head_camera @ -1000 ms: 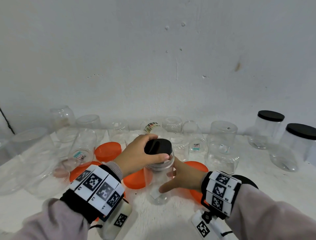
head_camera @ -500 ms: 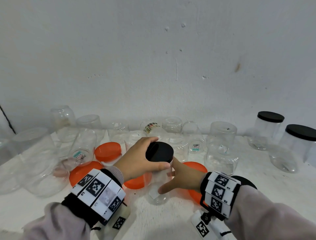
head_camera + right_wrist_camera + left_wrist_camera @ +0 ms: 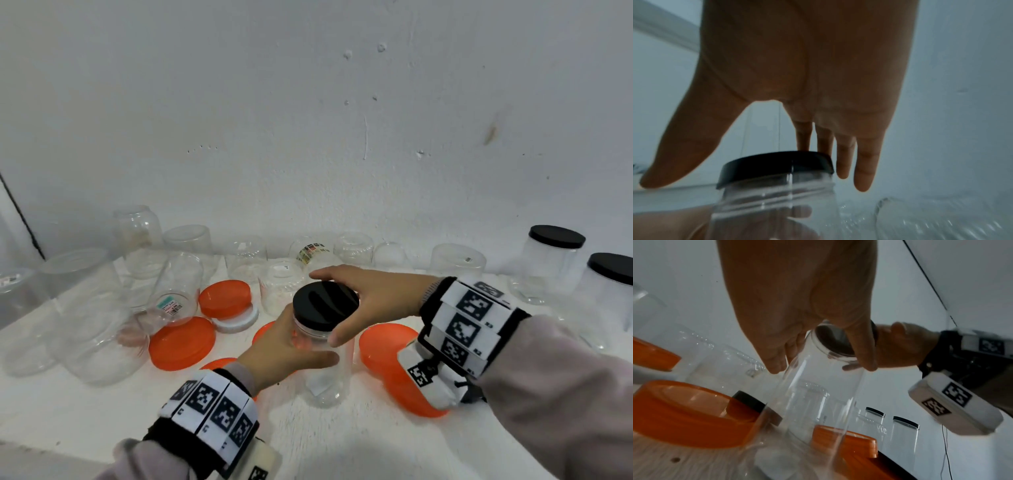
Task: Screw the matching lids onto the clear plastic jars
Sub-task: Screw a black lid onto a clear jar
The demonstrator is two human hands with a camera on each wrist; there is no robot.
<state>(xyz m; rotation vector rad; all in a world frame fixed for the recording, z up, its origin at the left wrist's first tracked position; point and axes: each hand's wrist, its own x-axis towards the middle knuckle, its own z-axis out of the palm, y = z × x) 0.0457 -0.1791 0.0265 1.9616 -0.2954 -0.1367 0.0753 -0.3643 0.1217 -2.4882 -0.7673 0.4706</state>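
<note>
Hands: left [image 3: 274, 353] grips jar [image 3: 325, 373], right [image 3: 373, 301] spans black lid [image 3: 325, 301] rim.

L hand [image 3: 284, 346] curled in a grip, thumb fwd; R hand [image 3: 373, 301] spread, fingers straight.

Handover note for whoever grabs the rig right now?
Left hand: grips the clear jar below its neck, on the table.
Right hand: open, spread over the black lid, fingers at its far rim.
Done: black lid sits on the jar, tightness unclear. Two capped jars stand far right.
Left: tighten it, then lid the open jars; orange lids lie nearby.
</note>
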